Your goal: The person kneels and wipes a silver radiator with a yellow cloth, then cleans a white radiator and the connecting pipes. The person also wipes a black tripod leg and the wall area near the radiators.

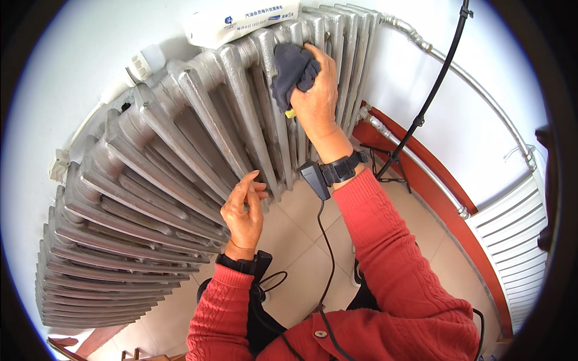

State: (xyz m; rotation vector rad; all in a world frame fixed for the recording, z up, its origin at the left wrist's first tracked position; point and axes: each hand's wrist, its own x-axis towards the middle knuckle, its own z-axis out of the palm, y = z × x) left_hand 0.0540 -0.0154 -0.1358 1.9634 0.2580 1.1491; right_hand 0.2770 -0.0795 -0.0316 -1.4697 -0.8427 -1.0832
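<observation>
A dark grey cloth [291, 72] is bunched in my right hand [319, 97], which presses it against the upper part of a silver-painted column radiator [203, 104]. A small yellow edge shows under the cloth. My left hand [244, 212] hangs in front of the lower ends of the radiator columns, holding nothing, its fingers loosely bent and apart. Whether its fingertips touch the metal, I cannot tell. Each wrist wears a black strap with a small device [316, 180], and a cable runs down from the right one.
A white printed pack [244, 22] lies on top of the radiator. Behind its left part are a white plug [146, 63] and cord. At right stand a thin black pole [433, 85], silver pipes [478, 85] and a white radiator [510, 243]. Beige tiles [298, 225] cover the floor.
</observation>
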